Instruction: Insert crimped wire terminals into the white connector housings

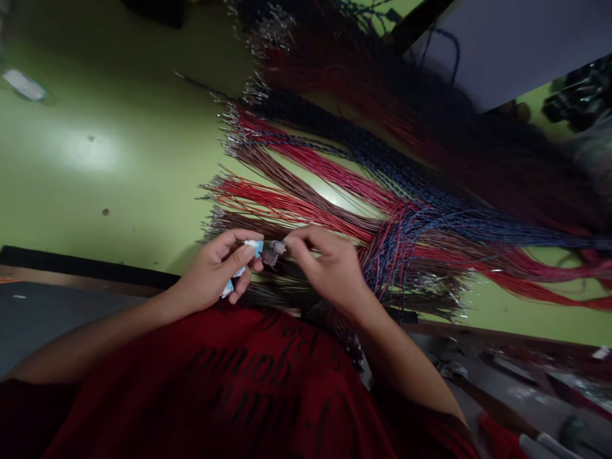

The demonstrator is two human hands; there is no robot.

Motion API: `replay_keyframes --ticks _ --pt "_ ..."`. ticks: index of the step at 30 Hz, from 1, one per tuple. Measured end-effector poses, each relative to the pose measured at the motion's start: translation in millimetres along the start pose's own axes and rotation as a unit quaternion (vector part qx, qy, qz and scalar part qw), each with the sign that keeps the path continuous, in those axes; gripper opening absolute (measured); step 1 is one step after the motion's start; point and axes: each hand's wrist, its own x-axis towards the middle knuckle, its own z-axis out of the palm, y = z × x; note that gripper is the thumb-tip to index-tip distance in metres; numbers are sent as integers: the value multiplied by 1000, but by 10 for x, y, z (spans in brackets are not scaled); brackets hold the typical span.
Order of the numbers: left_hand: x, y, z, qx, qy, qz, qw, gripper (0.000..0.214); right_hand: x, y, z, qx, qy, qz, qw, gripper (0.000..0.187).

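Presently, from my remote end, I see the left hand (220,268) closed on white-and-blue pieces (257,249), with a grey connector (276,247) just beside it, between both hands. The right hand (332,261) is pinched close to that connector; I can't tell whether it grips anything. Farther out, red, brown and blue wires (411,224) spread over the green surface (95,191).

The grey connector (278,247) is too small to make out in detail; whether the right hand (331,262) pinches anything cannot be told. The bottom edge cuts off the red shirt (157,401).
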Motion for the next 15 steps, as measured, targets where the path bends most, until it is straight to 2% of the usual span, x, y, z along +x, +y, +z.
replay_keyframes --ticks 2,4,6,10,12,15 --pt "17 6 -11 -9 0 0 1000 48 106 191 -85 -164 78 -16 983 18" --pt "33 3 -17 -12 -7 -6 1000 45 182 363 -137 -285 88 -22 954 19" --pt "44 -9 -22 -16 -9 -9 1000 42 206 465 -167 -320 76 -38 943 20" --pt "51 -29 -37 -30 -3 -7 1000 41 113 425 -272 -208 107 -61 970 14" --pt "51 -26 -45 -34 -1 -5 999 40 25 354 -380 -136 108 -22 985 11" --pt "48 -16 -51 -40 4 0 999 38 -112 282 -585 -46 111 35 992 7"
